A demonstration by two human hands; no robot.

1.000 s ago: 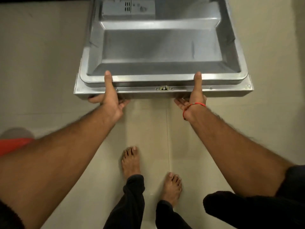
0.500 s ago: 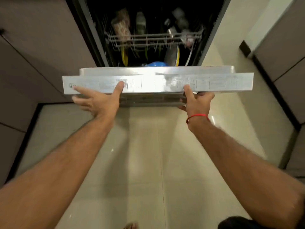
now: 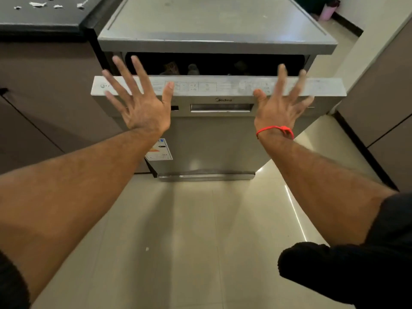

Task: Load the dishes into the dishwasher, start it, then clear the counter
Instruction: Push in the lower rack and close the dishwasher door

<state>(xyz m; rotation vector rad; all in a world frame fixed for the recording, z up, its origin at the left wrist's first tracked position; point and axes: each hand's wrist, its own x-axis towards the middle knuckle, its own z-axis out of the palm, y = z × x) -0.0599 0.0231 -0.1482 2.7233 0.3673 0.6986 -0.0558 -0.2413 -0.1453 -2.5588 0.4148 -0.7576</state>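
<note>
Half a second ago the dishwasher door [image 3: 214, 134] hung about level with both hands gripping its front edge; now it stands nearly upright, with only a dark gap left between its top and the body of the dishwasher [image 3: 217, 42]. Both hands have let go of the edge. The left hand [image 3: 142, 103] is spread wide, fingers straight and splayed over the left end of the control strip [image 3: 218, 86], holding nothing. The right hand [image 3: 279, 105] is likewise spread flat with straight fingers over the right end of the strip, a red thread [image 3: 275, 129] tied round its wrist. Motion blur makes it hard to say whether the palms press the door or hover just off it.

Through the gap, dim shapes of dishes [image 3: 180, 68] show on the rack inside, too dark to name. Below the strip the front reads "Midea" [image 3: 223, 99], above a recessed handle [image 3: 221, 107]. The strip's own symbols are too smeared to read. An energy sticker [image 3: 158, 150] with coloured bars sits on the door's lower left, partly behind the left forearm; its print is illegible.

To the left, a dark counter [image 3: 40, 14] carries scraps of torn white paper [image 3: 38, 4]. A pink bottle [image 3: 327, 11] stands on the floor at the far right.
</note>
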